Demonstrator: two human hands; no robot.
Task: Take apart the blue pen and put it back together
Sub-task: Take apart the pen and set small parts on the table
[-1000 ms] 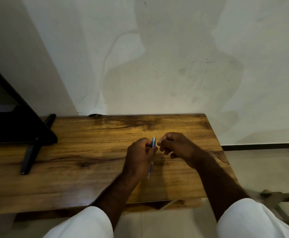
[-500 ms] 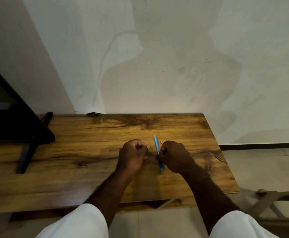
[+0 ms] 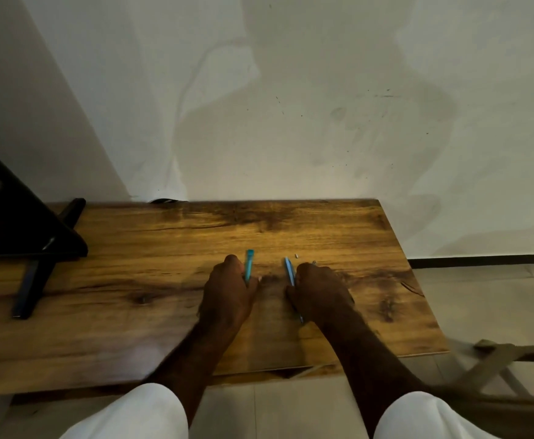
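The blue pen is in two pieces on the wooden table (image 3: pixel 151 267). My left hand (image 3: pixel 227 293) grips a short teal-blue piece (image 3: pixel 248 263) whose end sticks out past my fingers toward the wall. My right hand (image 3: pixel 319 289) grips the longer blue piece (image 3: pixel 289 270); its thin tip (image 3: pixel 300 318) shows below the hand. Both hands sit low over the table, a short gap between them. A tiny pale part (image 3: pixel 297 256) lies on the wood just beyond my right hand.
A black stand with slanted legs (image 3: pixel 34 267) occupies the table's left end. The wall runs right behind the table. The table's right edge drops to a tiled floor, where a folding wooden frame (image 3: pixel 497 359) stands at lower right.
The pen was held between both hands a second ago. It has since come apart, and the hands have moved away from each other, each with one piece, down to the tabletop.
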